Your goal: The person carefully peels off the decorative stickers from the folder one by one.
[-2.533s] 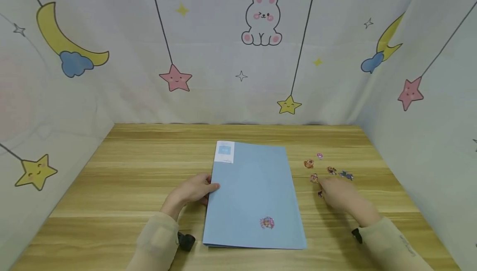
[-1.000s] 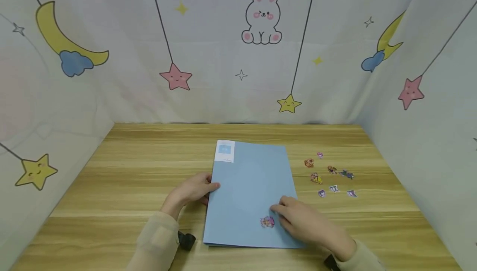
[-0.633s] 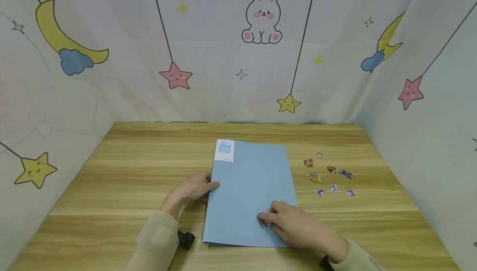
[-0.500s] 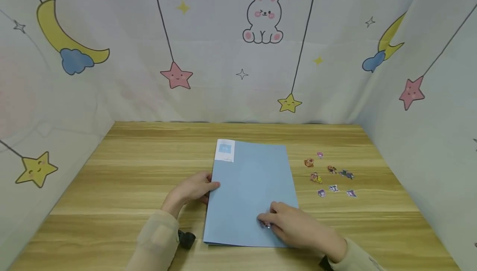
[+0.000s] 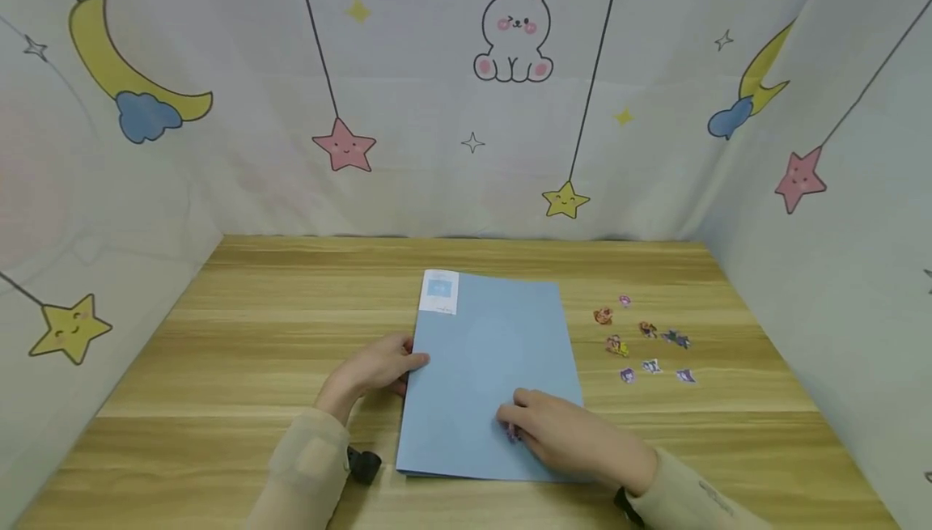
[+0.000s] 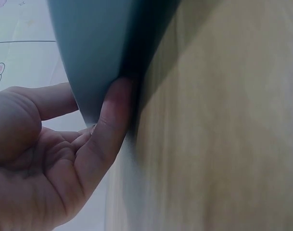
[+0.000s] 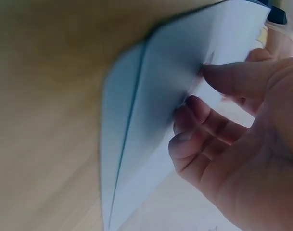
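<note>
A light blue folder (image 5: 495, 336) with a white label at its upper left lies on the wooden table. My left hand (image 5: 371, 366) grips its left edge, thumb on the cover and fingers at the underside; the left wrist view shows that edge between thumb and fingers (image 6: 112, 115). Over the lower part of the cover, my right hand (image 5: 557, 429) pinches a small colourful cartoon sticker (image 5: 513, 433), mostly hidden by the fingers. In the right wrist view, the thumb (image 7: 233, 79) and curled fingertips are right at the cover around it.
Several small cartoon stickers, among them a yellow-and-pink one (image 5: 616, 345) and a blue-green one (image 5: 676, 339), lie loose on the table (image 5: 291, 295) right of the folder. A printed curtain (image 5: 408, 198) encloses the table's back and sides.
My right hand has come from the loose stickers on the right onto the folder, reached the sticker there and covered it, shifting slightly left. My left hand stays at the folder's edge.
</note>
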Motion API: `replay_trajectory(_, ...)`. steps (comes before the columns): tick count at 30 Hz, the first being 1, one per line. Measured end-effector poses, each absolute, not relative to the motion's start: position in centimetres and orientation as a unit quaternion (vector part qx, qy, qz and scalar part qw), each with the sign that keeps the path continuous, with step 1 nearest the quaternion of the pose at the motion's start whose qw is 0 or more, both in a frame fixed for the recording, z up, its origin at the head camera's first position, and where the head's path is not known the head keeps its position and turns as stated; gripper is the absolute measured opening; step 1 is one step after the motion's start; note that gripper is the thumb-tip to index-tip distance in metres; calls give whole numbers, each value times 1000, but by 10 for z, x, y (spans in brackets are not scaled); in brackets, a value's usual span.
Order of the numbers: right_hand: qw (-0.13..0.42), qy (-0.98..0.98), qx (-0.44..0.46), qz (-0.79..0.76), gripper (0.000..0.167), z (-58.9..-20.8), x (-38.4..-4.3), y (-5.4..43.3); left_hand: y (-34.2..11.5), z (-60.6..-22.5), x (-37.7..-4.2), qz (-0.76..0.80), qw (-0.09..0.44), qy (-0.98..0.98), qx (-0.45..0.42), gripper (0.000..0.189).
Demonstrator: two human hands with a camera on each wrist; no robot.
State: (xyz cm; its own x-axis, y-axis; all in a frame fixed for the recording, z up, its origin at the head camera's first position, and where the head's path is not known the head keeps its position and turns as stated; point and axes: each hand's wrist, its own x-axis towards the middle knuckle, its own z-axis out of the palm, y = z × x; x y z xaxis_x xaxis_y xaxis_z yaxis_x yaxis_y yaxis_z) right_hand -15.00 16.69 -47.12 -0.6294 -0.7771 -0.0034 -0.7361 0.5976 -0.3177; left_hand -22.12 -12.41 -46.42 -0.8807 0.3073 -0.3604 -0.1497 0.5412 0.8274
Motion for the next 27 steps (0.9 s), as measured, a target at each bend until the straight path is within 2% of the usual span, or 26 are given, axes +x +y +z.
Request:
replay_trajectory(3,84,887,-435,-128,6,-470,-157,159,-124,-463,-222,476,238,845,46,21)
replay_trajectory(15,124,882,-452,-50,9,-459,-167,148,-124,-464,-223,480,240,843,44,21)
replay_trajectory(27,145,882,-436,-107,7,-456,-164,158,-123,-464,-222,494,243,833,43,20)
